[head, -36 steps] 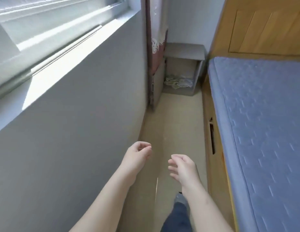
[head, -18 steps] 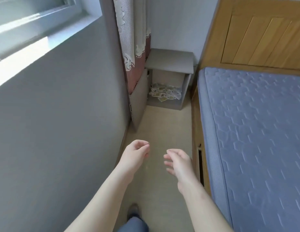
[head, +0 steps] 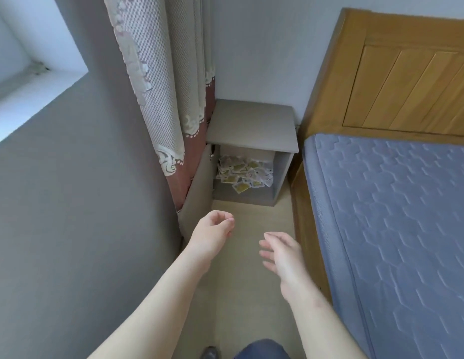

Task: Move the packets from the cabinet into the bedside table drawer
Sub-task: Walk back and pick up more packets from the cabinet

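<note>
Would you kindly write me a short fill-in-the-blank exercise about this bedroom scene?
The packets lie piled inside the cabinet, whose door stands ____.
The left hand and the right hand both hold ____.
The mattress on the person's right is ____ in colour.
Missing words: open; nothing; blue.

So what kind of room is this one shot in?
Most likely a bedroom: a blue quilted mattress against a wooden headboard, a small grey bedside cabinet in the corner, and a curtain beside it.
</note>
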The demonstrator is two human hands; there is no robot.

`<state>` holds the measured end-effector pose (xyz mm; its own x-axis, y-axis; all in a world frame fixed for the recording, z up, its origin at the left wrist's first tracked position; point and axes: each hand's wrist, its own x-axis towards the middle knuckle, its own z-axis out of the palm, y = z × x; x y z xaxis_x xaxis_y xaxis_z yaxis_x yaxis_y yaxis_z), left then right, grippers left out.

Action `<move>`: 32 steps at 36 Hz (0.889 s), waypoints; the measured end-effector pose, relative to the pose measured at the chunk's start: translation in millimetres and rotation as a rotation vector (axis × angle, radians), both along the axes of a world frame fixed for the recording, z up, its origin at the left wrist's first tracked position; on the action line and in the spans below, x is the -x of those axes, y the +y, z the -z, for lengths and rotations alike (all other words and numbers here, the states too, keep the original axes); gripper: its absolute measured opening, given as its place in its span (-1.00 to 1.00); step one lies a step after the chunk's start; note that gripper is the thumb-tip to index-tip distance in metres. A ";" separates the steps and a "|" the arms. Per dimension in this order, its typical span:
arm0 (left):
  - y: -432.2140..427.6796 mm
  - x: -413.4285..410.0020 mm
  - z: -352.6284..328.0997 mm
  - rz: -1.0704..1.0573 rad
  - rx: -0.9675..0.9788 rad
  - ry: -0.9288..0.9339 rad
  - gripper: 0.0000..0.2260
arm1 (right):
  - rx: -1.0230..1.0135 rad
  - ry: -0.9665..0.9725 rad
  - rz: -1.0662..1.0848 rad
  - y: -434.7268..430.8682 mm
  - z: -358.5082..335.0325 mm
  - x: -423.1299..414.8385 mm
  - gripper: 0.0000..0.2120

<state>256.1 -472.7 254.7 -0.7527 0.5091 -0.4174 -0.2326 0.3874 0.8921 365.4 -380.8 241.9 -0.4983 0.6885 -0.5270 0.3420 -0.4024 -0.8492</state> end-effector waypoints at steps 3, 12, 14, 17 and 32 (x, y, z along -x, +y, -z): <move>27.4 32.9 12.8 0.001 0.035 -0.025 -0.86 | 0.031 -0.010 -0.008 31.5 9.6 35.0 -0.88; 154.4 154.2 58.4 -0.160 0.053 -0.054 -0.85 | 0.036 -0.051 -0.172 177.6 46.7 164.3 -0.91; 189.8 180.1 67.3 -0.205 0.066 -0.063 -0.85 | 0.042 -0.074 -0.224 216.8 53.8 196.4 -0.92; 234.1 214.1 76.1 -0.248 0.098 -0.088 -0.86 | 0.042 -0.105 -0.275 266.1 64.2 237.4 -0.93; 371.4 342.7 306.9 -0.169 0.209 -0.056 -0.82 | -0.041 -0.208 -0.438 393.4 322.1 389.6 -0.80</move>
